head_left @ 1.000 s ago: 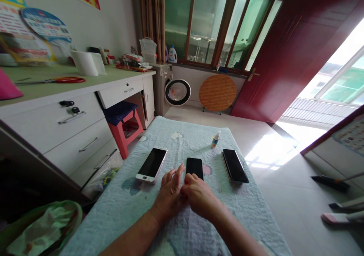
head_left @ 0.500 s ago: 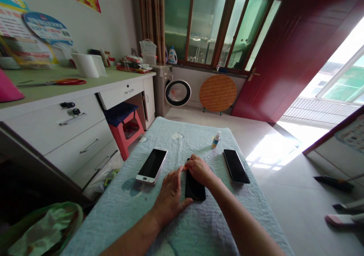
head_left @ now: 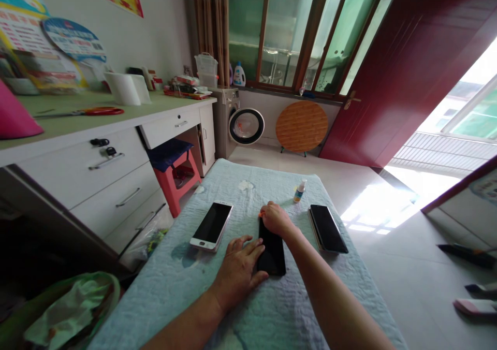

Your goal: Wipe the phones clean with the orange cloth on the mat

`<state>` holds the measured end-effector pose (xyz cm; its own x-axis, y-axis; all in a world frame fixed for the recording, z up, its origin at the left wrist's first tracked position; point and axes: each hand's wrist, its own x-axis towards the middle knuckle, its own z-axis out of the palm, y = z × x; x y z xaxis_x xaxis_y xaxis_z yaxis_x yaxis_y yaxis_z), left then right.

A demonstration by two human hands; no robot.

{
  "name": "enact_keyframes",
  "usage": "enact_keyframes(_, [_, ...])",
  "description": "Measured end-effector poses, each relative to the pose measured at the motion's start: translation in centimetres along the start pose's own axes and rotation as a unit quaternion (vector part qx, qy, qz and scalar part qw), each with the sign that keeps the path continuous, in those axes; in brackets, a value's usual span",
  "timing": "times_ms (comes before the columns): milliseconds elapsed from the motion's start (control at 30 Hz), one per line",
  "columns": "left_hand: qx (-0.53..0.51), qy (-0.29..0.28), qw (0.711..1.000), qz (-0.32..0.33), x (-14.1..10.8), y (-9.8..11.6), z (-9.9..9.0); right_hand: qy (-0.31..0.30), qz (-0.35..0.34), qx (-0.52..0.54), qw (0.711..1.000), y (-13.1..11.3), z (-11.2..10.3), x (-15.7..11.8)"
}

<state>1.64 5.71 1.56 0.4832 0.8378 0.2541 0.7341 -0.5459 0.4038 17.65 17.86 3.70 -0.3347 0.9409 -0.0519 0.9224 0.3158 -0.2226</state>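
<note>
A black smartphone lies flat on the quilted cover, between my hands. My left hand rests against its left side, fingers apart, with fingertips on the edge and the thumb by the lower corner. At the phone's top end my right hand is closed, pinching a small orange thing whose kind I cannot make out. The hand covers most of it and the phone's upper part. To the left lies a white smartphone; to the right, a dark smartphone sits on a lighter slab. Beyond stands a small spray bottle.
The pale blue quilted cover drapes the surface under the phones. A desk with drawers and a red stool stand left. A green bin sits at lower left. A washing machine is behind, its door open.
My left hand's fingers have come down and spread onto the phone's left edge. My right hand stays at the top end, where an orange bit now shows. The view has shifted slightly.
</note>
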Motion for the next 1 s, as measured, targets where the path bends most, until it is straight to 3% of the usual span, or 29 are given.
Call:
enact_keyframes(233, [0.000,-0.008,1.000,0.002,-0.1,0.1,-0.3,0.007,0.038,0.002,0.999,2.8,-0.5,-1.1])
enact_keyframes(467, [0.006,-0.022,1.000,0.008,-0.1,-0.1,-0.1,0.049,0.086,0.005,0.995,4.6,0.4,-3.4])
enact_keyframes(700, [0.025,-0.026,0.999,0.000,-0.1,-0.4,0.3,0.046,0.092,0.025,0.994,3.9,0.7,-5.8])
enact_keyframes(1000, [0.010,-0.027,1.000,0.000,0.0,-0.4,0.3,0.007,0.043,0.071,0.997,1.8,-0.4,-11.5])
